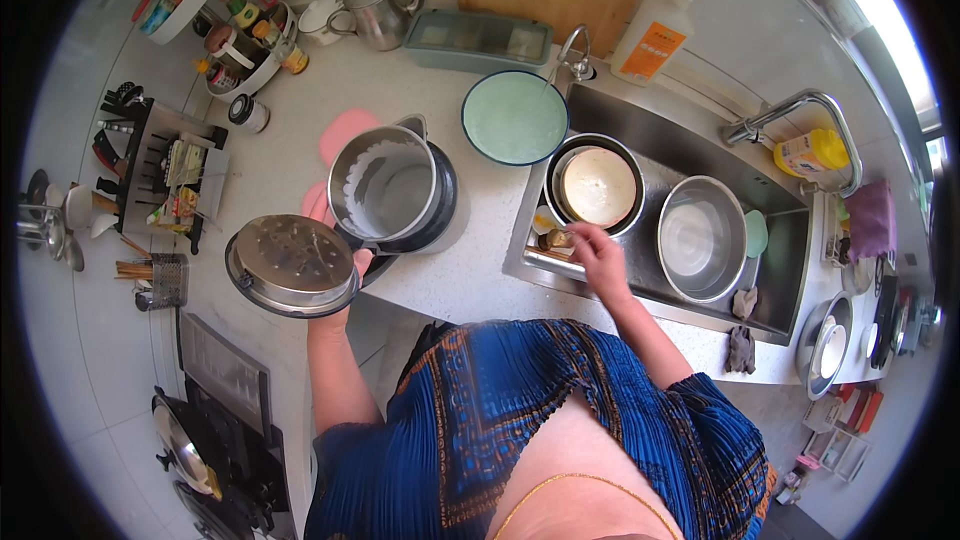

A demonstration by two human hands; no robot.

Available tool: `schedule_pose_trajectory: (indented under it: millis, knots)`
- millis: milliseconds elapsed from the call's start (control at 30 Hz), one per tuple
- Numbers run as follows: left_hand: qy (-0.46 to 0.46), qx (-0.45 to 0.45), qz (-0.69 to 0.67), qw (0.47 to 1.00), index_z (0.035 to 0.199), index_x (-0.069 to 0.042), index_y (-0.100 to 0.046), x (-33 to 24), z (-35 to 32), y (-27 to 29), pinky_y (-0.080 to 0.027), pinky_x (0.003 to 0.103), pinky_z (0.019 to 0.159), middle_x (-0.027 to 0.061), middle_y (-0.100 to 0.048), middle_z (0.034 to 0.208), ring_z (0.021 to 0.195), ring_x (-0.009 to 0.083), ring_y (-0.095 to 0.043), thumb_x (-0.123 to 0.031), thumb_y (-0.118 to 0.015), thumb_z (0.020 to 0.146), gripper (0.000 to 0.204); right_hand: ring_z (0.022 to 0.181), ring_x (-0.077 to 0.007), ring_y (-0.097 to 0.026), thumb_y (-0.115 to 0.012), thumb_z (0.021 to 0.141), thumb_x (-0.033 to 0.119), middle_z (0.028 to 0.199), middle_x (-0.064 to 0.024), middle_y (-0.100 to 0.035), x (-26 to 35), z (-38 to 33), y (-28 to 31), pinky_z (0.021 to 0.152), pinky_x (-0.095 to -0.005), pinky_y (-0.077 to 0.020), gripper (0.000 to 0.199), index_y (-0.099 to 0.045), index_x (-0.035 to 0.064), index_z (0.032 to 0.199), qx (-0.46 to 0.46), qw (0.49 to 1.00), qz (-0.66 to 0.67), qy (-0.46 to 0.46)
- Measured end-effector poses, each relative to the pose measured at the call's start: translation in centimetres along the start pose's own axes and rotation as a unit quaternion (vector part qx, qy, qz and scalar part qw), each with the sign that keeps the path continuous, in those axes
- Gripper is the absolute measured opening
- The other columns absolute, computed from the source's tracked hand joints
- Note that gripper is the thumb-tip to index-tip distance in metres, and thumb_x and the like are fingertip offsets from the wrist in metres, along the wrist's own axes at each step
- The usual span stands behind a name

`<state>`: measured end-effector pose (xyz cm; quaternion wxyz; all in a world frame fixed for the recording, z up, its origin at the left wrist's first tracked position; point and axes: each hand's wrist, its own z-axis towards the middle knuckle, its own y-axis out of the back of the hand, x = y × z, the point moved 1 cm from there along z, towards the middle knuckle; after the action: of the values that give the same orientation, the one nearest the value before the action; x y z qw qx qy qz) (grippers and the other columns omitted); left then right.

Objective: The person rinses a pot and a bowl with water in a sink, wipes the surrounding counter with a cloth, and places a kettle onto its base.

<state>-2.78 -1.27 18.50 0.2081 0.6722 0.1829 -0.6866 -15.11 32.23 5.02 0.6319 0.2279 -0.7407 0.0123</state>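
My left hand (332, 316) holds a round lid (293, 258) with a dark rim. Its steel inner side faces up, speckled with drops. Just beyond stands a dark-bodied pot (385, 185), uncovered, pale residue coating its steel inside wall. My right hand (598, 256) is at the sink's near left corner, fingers closed by a small brownish object (553, 238) that I cannot identify. Close to those fingers, a cream bowl (597, 186) sits nested in steel bowls inside the sink (640, 285). A wide steel basin (702, 238) lies to its right.
A pale green enamel basin (514, 118) stands on the counter by the sink's far left corner. Pink pieces (348, 130) lie beside the pot. A kettle (378, 15) and condiment bottles (243, 12) line the back; a knife rack (150, 155) stands left. The faucet (800, 110) arches over the sink.
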Motion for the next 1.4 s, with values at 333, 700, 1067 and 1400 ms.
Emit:
schedule_pose_trajectory:
  millis: [333, 700, 1067, 1400]
  knots:
    - [-0.034, 0.011, 0.026, 0.999, 0.144, -0.001, -0.034, 0.4, 0.1, 0.0, -0.033, 0.030, 0.089, 0.0101, -0.044, 0.141, 0.107, 0.0163, -0.042, -0.028, -0.080, 0.073, 0.089, 0.064, -0.0116, -0.064, -0.060, 0.093, 0.011, 0.083, -0.0071, -0.068, 2.4, 12.8, 6.0, 0.060, -0.0248, -0.0513, 0.019, -0.066, 0.0044, 0.109, -0.122, 0.985, -0.024, 0.116]
    - [-0.059, 0.017, 0.048, 0.997, 0.148, 0.000, -0.029, 2.2, 0.2, 1.1, -0.034, 0.025, 0.070, 0.0113, -0.049, 0.136, 0.085, 0.0111, -0.043, -0.022, -0.076, 0.075, 0.090, 0.088, -0.0306, -0.066, -0.049, 0.092, 0.017, 0.107, -0.0106, -0.065, 5.7, 24.8, 5.0, 0.075, -0.0442, -0.0514, 0.031, -0.057, 0.0207, 0.122, -0.130, 0.918, -0.340, 0.157]
    - [0.020, -0.005, 0.009, 1.000, 0.147, -0.001, -0.030, 2.1, 0.1, 0.9, -0.035, 0.016, 0.046, 0.0086, -0.055, 0.117, 0.069, 0.0047, -0.050, -0.021, -0.075, 0.068, 0.093, 0.093, -0.0314, -0.065, -0.052, 0.087, 0.011, 0.101, -0.0075, -0.063, 7.1, 27.4, 5.0, 0.072, -0.0454, -0.0527, 0.024, -0.062, 0.0176, 0.108, -0.114, 0.825, -0.511, 0.210]
    - [-0.007, 0.003, 0.023, 1.000, 0.151, -0.002, -0.020, 0.5, -0.8, 0.0, -0.036, 0.020, 0.048, 0.0031, -0.052, 0.070, 0.054, 0.0079, -0.043, -0.022, -0.074, 0.080, 0.091, 0.088, -0.0278, -0.067, -0.051, 0.086, 0.009, 0.098, -0.0056, -0.062, 7.0, 27.9, 5.1, 0.065, -0.0404, -0.0534, 0.018, -0.057, 0.0155, 0.102, -0.087, 0.786, -0.549, 0.271]
